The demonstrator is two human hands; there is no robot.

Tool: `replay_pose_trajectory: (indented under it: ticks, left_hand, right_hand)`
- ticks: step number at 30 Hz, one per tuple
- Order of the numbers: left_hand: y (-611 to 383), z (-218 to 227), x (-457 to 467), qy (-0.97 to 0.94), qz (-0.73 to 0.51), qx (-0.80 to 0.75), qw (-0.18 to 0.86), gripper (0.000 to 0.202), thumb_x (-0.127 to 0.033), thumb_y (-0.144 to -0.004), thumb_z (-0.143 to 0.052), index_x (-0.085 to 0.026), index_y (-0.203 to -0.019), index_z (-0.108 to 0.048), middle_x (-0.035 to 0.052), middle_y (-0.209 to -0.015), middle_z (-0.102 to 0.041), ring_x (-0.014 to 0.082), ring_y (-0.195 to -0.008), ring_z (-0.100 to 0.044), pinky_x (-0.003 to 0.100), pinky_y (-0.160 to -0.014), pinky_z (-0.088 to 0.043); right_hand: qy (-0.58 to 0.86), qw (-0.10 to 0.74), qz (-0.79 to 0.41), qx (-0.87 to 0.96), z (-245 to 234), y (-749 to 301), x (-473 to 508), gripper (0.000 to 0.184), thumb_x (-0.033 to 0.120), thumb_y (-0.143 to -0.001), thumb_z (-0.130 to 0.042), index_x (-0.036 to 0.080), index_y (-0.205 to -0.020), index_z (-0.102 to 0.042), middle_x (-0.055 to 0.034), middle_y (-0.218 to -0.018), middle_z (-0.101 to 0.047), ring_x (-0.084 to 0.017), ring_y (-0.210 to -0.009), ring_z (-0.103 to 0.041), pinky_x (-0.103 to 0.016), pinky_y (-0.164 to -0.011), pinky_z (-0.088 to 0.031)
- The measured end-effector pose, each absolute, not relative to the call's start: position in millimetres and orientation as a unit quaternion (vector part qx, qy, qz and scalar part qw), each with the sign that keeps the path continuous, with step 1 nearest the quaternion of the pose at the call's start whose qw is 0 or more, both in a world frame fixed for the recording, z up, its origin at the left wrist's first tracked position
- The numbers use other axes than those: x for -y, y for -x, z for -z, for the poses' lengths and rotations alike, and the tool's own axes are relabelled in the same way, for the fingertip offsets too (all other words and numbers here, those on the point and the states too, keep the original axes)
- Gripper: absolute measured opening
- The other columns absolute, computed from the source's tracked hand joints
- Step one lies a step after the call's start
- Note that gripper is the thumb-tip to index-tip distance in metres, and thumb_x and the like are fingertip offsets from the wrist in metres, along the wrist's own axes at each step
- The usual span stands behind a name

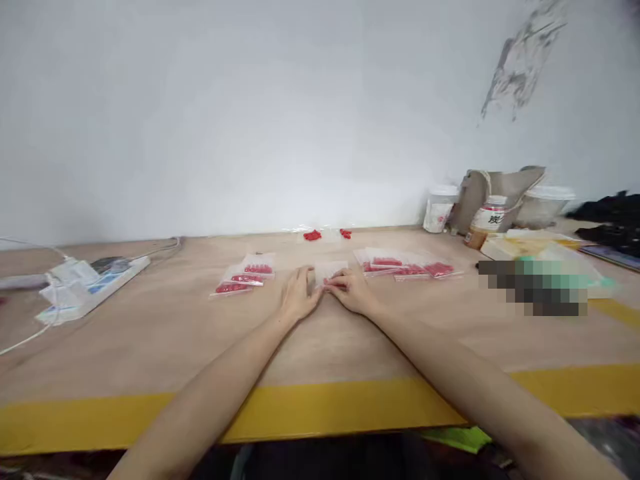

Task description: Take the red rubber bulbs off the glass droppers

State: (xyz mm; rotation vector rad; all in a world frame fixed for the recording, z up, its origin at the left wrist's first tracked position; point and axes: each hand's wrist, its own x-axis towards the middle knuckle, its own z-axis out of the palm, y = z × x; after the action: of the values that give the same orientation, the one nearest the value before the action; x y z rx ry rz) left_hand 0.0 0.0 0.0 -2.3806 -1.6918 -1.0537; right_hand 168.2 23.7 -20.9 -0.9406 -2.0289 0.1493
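Nearest thing in view is a bit of bright green stuff point(457, 437) poking out under the table edge, then the wide yellow strip point(320, 410) running along the front, with two bare forearms reaching over it. Past that it's a brownish tabletop point(320, 347). Both hands meet around a small clear bag point(333, 268) with some red in it, lying flat pretty much dead centre. The left hand point(299, 295) sits at its left side, thumb and index finger spread with a gap between. The right hand point(353, 291) is on its right side, fingers bunched together, thumb tip down by the lower edge; honestly can't tell if it's actually pinching the plastic. Way off left there's a white power strip point(113, 283) with stuff plugged in, and off right a pixelated dark patch point(535, 287). Just beyond the hands, three bags of red pieces point(233, 288) overlap on the left, and a bigger overlapping spread of filled bags point(407, 269) lies on the right. Further back right: a labelled bottle point(487, 222), a white-lidded cup point(440, 208) and a greyish bag point(515, 187). By the wall point(225, 120) sit two little red piles point(313, 235).
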Motion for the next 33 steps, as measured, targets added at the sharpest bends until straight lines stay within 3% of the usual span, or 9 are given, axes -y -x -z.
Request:
replay_pose_trajectory:
  ticks: [4,9,17,27,33]
  left_hand:
    - [1.6,6.0,-7.2,0.728,0.317,0.598,-0.107,0.067,-0.046,-0.071,-0.058,-0.016,-0.126,-0.034,0.002,-0.075,-0.061,0.0203,-0.077,-0.058,0.029,-0.069,-0.042]
    - [-1.6,18.7,-22.1,0.686,0.395,0.567,-0.23,0.085,-0.039,-0.065,-0.068,-0.015,-0.133,-0.025,0.0017,-0.075,-0.066,0.0198,-0.079,-0.061,0.029,-0.075,-0.041]
    - [-2.8,26.3,-30.7,0.641,0.448,0.548,-0.298,0.073,-0.027,-0.064,-0.071,-0.014,-0.126,-0.035,0.0022,-0.072,-0.067,0.0187,-0.077,-0.062,0.03,-0.075,-0.043]
    - [-2.7,26.0,-25.4,0.64,0.455,0.543,-0.296,0.054,-0.019,-0.064,-0.067,-0.017,-0.114,-0.047,-0.0024,-0.062,-0.064,0.0127,-0.061,-0.06,0.026,-0.069,-0.044]
    - [-2.1,22.0,-24.6,0.64,0.453,0.547,-0.294,0.048,-0.023,-0.065,-0.066,-0.017,-0.111,-0.051,0.0004,-0.065,-0.067,0.016,-0.068,-0.061,0.027,-0.069,-0.044]
  right_hand:
    - [0.397,0.447,-0.063,0.799,19.0,-169.8,-21.1,0.011,0.02,-0.076,-0.056,0.017,-0.074,-0.067,-0.0058,-0.08,-0.059,-0.016,-0.078,-0.052,-0.03,-0.073,-0.041]
    - [0.405,0.444,-0.077,0.795,17.5,-169.3,-22.0,0.01,0.019,-0.075,-0.057,0.017,-0.07,-0.065,-0.0047,-0.08,-0.058,-0.014,-0.077,-0.052,-0.028,-0.071,-0.041]
    - [0.42,0.419,-0.09,0.8,18.8,-162.5,-22.5,0.007,0.021,-0.073,-0.06,0.019,-0.076,-0.067,-0.0043,-0.084,-0.06,-0.016,-0.082,-0.051,-0.031,-0.076,-0.038]
    - [0.485,0.415,-0.126,0.759,20.0,-158.9,-24.0,0.014,0.026,-0.076,-0.054,0.019,-0.075,-0.067,-0.0034,-0.079,-0.061,-0.013,-0.072,-0.053,-0.028,-0.067,-0.038]
    - [0.481,0.404,-0.123,0.768,18.9,-156.0,-21.2,0.012,0.026,-0.076,-0.055,0.019,-0.074,-0.065,-0.0027,-0.079,-0.06,-0.013,-0.074,-0.051,-0.026,-0.067,-0.037]
